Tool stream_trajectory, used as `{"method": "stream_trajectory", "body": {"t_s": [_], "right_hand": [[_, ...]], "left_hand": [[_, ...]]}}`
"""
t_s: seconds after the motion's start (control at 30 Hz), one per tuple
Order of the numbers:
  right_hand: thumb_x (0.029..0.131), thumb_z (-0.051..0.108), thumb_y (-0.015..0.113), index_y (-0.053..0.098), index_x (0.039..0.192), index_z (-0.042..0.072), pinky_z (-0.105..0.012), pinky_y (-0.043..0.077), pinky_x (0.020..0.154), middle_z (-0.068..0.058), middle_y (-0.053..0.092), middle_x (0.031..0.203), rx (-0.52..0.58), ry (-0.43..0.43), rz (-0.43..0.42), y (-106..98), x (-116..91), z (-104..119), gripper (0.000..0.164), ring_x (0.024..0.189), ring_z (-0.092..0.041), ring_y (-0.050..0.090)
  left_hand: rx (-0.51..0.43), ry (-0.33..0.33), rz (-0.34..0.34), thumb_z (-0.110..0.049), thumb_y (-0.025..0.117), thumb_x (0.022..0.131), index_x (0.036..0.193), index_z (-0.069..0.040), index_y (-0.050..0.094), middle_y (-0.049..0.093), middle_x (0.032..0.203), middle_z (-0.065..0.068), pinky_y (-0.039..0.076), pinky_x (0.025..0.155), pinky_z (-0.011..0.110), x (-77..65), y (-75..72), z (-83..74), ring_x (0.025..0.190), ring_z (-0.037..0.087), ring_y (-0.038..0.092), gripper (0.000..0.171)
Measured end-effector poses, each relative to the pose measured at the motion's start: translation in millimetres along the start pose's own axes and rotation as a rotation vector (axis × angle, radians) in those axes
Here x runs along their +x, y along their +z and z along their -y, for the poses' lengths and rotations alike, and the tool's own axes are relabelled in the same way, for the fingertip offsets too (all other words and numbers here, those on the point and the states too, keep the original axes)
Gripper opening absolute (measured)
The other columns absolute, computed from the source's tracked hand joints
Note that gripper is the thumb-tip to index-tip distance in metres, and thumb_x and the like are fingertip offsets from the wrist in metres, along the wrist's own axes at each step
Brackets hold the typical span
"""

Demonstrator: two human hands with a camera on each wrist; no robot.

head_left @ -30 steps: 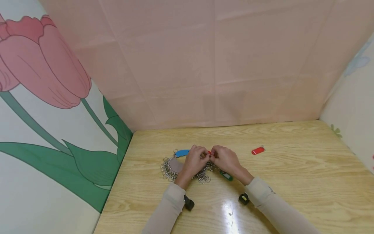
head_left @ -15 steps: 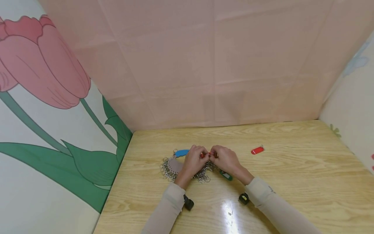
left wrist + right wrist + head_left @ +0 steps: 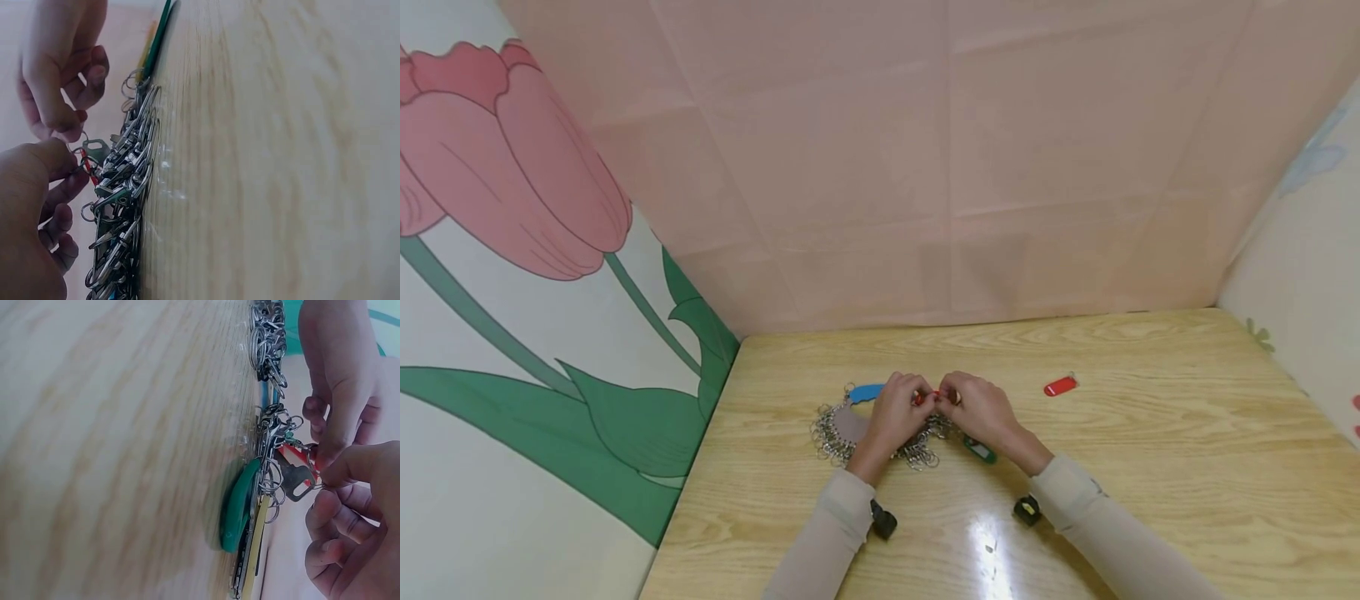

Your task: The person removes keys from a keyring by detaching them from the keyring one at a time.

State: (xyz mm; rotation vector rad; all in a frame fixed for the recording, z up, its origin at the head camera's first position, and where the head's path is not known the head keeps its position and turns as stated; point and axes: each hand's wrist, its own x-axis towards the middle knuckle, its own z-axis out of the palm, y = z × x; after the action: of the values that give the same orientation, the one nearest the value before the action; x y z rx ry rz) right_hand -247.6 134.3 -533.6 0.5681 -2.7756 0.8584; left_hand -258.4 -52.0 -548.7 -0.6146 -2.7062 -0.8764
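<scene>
Thumb and forefinger of my left hand (image 3: 895, 417) pinch a small metal key ring (image 3: 89, 165) with a red tag partly hidden behind the fingers. The fingertips of my right hand (image 3: 983, 410) almost meet the left ones and pinch thin ring wire passing through the hole of a silver key (image 3: 295, 479). Whether both hands grip one ring, I cannot tell. Under the hands lies a bunch of metal clasps and rings (image 3: 831, 437) fanned along the edge of a grey plate (image 3: 851, 425). A blue tag (image 3: 867, 393) shows beside the left hand.
Below the right hand a green key tag (image 3: 980, 450) lies on the wooden table (image 3: 1150, 467), with a yellow one (image 3: 255, 553) close by. A red key tag (image 3: 1061, 386) lies apart to the right. A pink cloth backdrop (image 3: 850, 208) rises behind the table's far edge.
The hands stay at the same place with small finger movements. More red shows between the fingertips than a second ago.
</scene>
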Motion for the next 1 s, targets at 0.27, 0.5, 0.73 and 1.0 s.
{"method": "stream_trajectory", "body": {"t_s": [0.27,0.5,0.73,1.0], "right_hand": [[0.093,0.021,0.081,0.07,0.092,0.017,-0.029,0.045,0.058,0.004,0.066,0.085,0.006,-0.003,-0.021,0.0,-0.7,0.0,0.012,0.065,-0.008,0.053],[0.094,0.019,0.08,0.071,0.092,0.018,-0.03,0.047,0.06,0.005,0.067,0.087,0.02,0.005,-0.019,-0.6,-0.9,-1.6,0.009,0.068,-0.008,0.055],[0.092,0.017,0.08,0.071,0.093,0.019,-0.03,0.046,0.06,0.005,0.068,0.088,0.025,0.012,-0.027,-0.9,-0.9,-2.9,0.009,0.067,-0.007,0.055],[0.093,0.016,0.078,0.071,0.094,0.018,-0.03,0.048,0.061,0.004,0.07,0.089,0.04,0.033,-0.015,-3.1,-0.3,-2.5,0.007,0.068,-0.007,0.059]], "left_hand": [[-0.005,-0.012,-0.002,-0.021,0.074,0.1,0.092,-0.022,0.076,0.075,0.095,-0.008,0.044,0.07,0.021,0.3,-0.7,0.8,0.082,0.009,0.052,0.009],[-0.015,-0.019,0.005,-0.022,0.072,0.102,0.094,-0.021,0.076,0.075,0.096,-0.007,0.045,0.07,0.021,-0.2,-1.6,0.8,0.084,0.012,0.055,0.009],[-0.033,-0.017,-0.003,-0.022,0.072,0.102,0.096,-0.02,0.077,0.075,0.096,-0.006,0.045,0.07,0.022,-1.3,-3.2,0.2,0.085,0.017,0.059,0.008],[-0.057,-0.042,0.011,-0.025,0.072,0.103,0.097,-0.021,0.077,0.075,0.096,-0.007,0.045,0.07,0.021,-2.0,-4.0,-0.2,0.086,0.018,0.06,0.009]]}}
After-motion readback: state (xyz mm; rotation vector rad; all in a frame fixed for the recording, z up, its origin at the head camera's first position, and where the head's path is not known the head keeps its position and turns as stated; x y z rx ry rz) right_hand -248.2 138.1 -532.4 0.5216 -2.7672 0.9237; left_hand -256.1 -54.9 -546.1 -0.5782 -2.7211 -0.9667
